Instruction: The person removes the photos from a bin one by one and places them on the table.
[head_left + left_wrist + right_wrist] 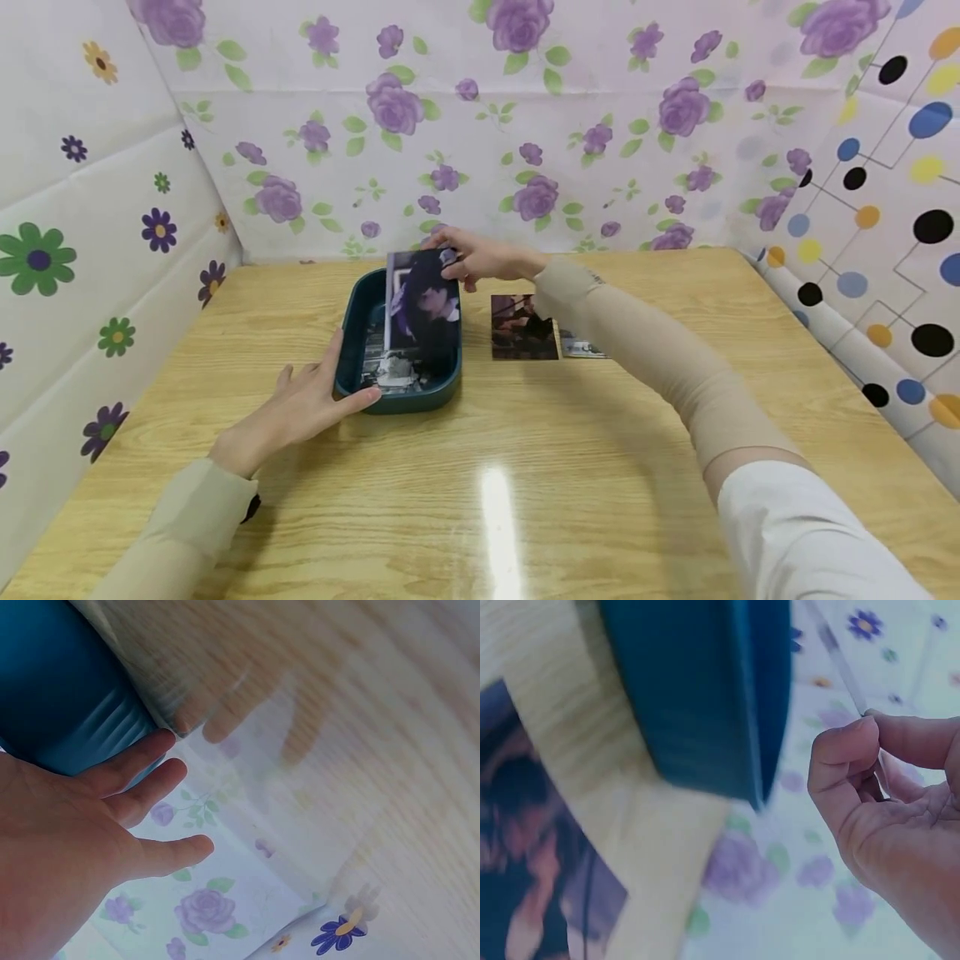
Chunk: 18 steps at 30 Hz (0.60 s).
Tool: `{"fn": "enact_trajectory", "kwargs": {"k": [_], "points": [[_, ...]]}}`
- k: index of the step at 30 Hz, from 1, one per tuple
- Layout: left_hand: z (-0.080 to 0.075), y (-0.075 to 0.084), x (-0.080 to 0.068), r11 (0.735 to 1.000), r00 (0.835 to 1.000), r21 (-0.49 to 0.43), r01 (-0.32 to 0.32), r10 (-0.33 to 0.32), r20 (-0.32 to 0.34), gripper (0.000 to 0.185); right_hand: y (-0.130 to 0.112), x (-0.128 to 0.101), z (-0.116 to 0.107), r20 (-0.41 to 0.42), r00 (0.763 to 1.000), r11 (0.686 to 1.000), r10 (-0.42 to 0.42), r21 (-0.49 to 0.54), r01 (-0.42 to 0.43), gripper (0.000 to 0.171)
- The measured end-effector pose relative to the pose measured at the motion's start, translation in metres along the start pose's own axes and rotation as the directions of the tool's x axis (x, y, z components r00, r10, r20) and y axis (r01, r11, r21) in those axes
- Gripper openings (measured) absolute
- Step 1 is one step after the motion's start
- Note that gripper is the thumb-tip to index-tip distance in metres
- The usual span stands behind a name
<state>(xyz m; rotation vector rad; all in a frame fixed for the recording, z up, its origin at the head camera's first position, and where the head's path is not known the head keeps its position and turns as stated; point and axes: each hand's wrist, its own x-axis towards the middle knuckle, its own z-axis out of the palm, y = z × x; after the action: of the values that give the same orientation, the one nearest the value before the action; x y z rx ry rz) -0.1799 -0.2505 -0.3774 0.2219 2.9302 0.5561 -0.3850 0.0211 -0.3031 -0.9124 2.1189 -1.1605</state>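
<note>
Wood-grain table is filling the near view, glossy, and I am counting two hands over it. My left hand is lying nearest, fingers straight and relaxed, fingertips touching the left wall of the one teal tray; it is gripping nothing. Beyond it, my right hand is pinching the top edge of one dark photo and holding it tilted over the tray, where another print is lying at the bottom. Two more photos are lying flat just right of the tray. Floral paper walls are closing in the far side and left, dotted paper the right.
</note>
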Motion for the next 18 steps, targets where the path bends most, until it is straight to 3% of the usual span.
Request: {"fn": "enact_trajectory", "kwargs": {"k": [6, 13, 18], "points": [[0.0, -0.001, -0.001, 1.0, 1.0, 0.0, 0.014, -0.014, 0.0, 0.108, 0.008, -0.039, -0.047, -0.088, 0.995, 0.995, 0.035, 0.093, -0.027, 0.049], [0.002, -0.001, 0.0, 1.0, 1.0, -0.002, 0.014, -0.014, 0.006, 0.108, 0.05, -0.108, -0.105, -0.093, 0.988, 0.992, 0.125, -0.021, -0.127, 0.05], [0.0, 0.0, 0.0, 1.0, 1.0, -0.006, 0.012, -0.012, 0.007, 0.108, 0.086, -0.166, -0.137, -0.115, 0.967, 0.972, 0.228, -0.027, -0.232, 0.047]]}}
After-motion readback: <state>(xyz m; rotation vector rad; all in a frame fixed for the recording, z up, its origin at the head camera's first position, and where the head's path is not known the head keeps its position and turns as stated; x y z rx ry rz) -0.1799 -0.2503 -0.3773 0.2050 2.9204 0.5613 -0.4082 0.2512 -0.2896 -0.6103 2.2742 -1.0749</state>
